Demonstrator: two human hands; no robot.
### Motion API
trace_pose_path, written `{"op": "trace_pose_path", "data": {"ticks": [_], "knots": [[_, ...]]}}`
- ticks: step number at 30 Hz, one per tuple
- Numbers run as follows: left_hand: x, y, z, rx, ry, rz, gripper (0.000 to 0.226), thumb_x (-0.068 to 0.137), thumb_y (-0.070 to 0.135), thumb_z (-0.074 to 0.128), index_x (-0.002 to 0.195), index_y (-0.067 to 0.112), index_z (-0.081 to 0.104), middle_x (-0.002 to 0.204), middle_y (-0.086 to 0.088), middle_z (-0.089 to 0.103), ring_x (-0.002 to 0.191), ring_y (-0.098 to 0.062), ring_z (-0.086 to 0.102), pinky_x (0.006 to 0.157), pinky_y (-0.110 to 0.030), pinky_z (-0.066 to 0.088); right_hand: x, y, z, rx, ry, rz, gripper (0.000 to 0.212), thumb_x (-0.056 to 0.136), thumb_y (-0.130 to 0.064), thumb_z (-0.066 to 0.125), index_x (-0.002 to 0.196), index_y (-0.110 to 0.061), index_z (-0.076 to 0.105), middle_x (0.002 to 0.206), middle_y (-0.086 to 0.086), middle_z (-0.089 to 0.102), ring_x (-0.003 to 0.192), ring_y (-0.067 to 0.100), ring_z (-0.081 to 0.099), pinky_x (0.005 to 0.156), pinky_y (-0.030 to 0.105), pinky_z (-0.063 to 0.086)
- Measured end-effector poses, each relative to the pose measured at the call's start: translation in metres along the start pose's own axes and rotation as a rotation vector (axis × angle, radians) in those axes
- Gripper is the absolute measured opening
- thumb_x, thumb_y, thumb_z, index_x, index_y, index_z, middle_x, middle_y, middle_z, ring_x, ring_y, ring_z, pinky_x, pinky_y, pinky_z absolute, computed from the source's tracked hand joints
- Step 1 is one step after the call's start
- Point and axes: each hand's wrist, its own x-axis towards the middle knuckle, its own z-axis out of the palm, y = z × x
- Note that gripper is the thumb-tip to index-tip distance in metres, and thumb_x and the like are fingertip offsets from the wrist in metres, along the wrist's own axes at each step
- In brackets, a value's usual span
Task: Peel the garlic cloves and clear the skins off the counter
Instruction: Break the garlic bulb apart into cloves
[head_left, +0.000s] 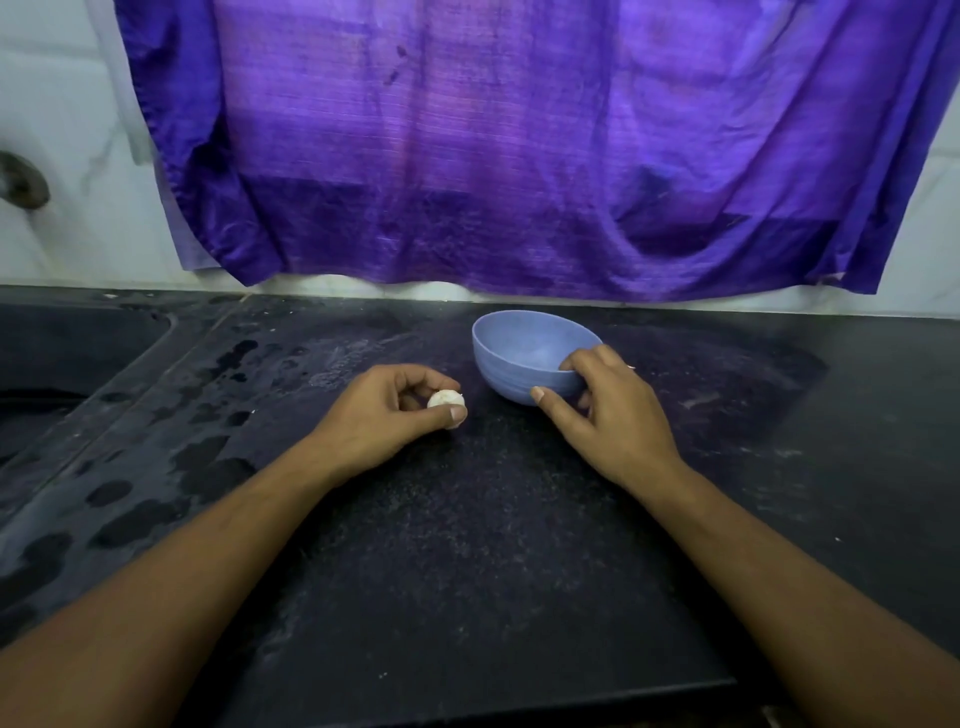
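Fingertips (415, 384) of my left hand (382, 415) curl inward and, together with the thumb, pinch a pale, roundish garlic clove (445, 400). I hold it low over the counter (467, 545); whether it touches the surface I cannot tell. My right hand (608, 405) grips a blue bowl (519, 343) just beside the clove, with the thumb pressed against the outer wall and the other fingers hooked over the near rim. The bowl is tilted, its mouth turned toward my left hand. The dark stone counter under both forearms is dusted with fine pale specks, with wet blotches to the left, near a sunken sink (67, 353). Behind the bowl a purple cloth (519, 156) hangs down the white tiled wall.
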Motion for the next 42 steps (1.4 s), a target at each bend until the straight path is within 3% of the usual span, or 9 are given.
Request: {"op": "trace_pose_path", "data": {"ticks": [15,19,23,26,28,31,35,39,42], "knots": [[0.001,-0.001,-0.001,-0.014,0.014,-0.014,0.03,0.083,0.037,0.085,0.11,0.029,0.076,0.095,0.002,0.08,0.095,-0.032,0.073,0.097,-0.052,0.056,-0.001,-0.001,-0.004,0.024,-0.012,0.001,0.031,0.089,-0.044,0.074,0.112,-0.028,0.061,0.114,-0.015,0.049,0.067,0.005,0.058,0.066,0.037,0.054],[0.003,-0.002,0.0,-0.088,0.052,-0.013,0.042,0.073,0.038,0.085,0.11,0.024,0.072,0.098,-0.005,0.078,0.082,-0.023,0.07,0.081,-0.041,0.056,-0.002,0.0,-0.004,0.008,-0.028,-0.024,0.031,0.091,-0.039,0.074,0.116,-0.027,0.06,0.118,-0.015,0.048,0.07,0.005,0.058,0.068,0.039,0.056],[0.002,0.001,0.001,-0.166,0.057,-0.021,0.03,0.083,0.013,0.086,0.107,0.012,0.068,0.101,-0.021,0.073,0.08,-0.023,0.062,0.067,-0.031,0.052,-0.003,-0.005,-0.005,-0.022,0.025,-0.005,0.044,0.089,-0.044,0.073,0.126,-0.026,0.055,0.128,-0.008,0.045,0.073,0.012,0.058,0.065,0.039,0.056],[0.002,0.004,0.0,-0.23,0.063,-0.039,0.026,0.084,0.008,0.082,0.106,0.009,0.067,0.092,-0.011,0.073,0.08,-0.018,0.066,0.065,-0.027,0.056,-0.013,-0.023,-0.007,0.029,0.125,-0.126,0.033,0.091,-0.042,0.073,0.113,-0.022,0.059,0.113,-0.008,0.051,0.07,0.004,0.051,0.06,0.033,0.049],[0.002,0.004,0.0,-0.282,0.065,-0.043,0.024,0.085,0.007,0.08,0.105,0.008,0.068,0.086,-0.003,0.074,0.077,-0.014,0.069,0.063,-0.025,0.057,-0.021,-0.035,-0.001,0.101,0.044,-0.226,0.027,0.091,-0.041,0.073,0.107,-0.023,0.06,0.098,-0.014,0.053,0.066,0.0,0.049,0.06,0.029,0.045],[0.002,0.004,0.002,-0.358,0.055,-0.057,0.019,0.088,0.007,0.077,0.105,0.005,0.068,0.087,-0.007,0.076,0.071,-0.012,0.069,0.061,-0.023,0.058,-0.021,-0.049,0.011,0.185,-0.187,-0.201,0.041,0.09,-0.052,0.071,0.121,-0.033,0.053,0.099,-0.017,0.058,0.068,0.006,0.058,0.062,0.03,0.05],[0.0,0.008,0.006,-0.408,0.021,-0.053,0.009,0.092,0.012,0.072,0.095,0.004,0.069,0.085,-0.012,0.075,0.069,-0.014,0.069,0.062,-0.024,0.06,-0.011,-0.062,0.026,0.211,-0.206,-0.158,0.047,0.089,-0.053,0.072,0.127,-0.035,0.051,0.085,-0.023,0.056,0.069,-0.006,0.056,0.059,0.014,0.037],[-0.001,0.008,0.006,-0.41,0.061,-0.058,0.012,0.095,0.014,0.07,0.086,0.006,0.066,0.075,-0.008,0.074,0.061,-0.012,0.069,0.059,-0.022,0.058,-0.005,-0.066,0.04,0.312,-0.195,-0.074,0.029,0.09,-0.034,0.075,0.113,-0.029,0.058,0.073,-0.018,0.057,0.062,0.004,0.057,0.057,0.026,0.04],[-0.001,0.007,0.006,-0.396,0.086,-0.04,0.006,0.095,0.01,0.069,0.091,0.008,0.067,0.08,-0.011,0.074,0.061,-0.014,0.067,0.057,-0.022,0.055,-0.002,-0.068,0.045,0.38,-0.209,-0.024,0.028,0.087,-0.034,0.079,0.106,-0.029,0.06,0.071,-0.012,0.062,0.057,0.007,0.055,0.054,0.028,0.041]]}}
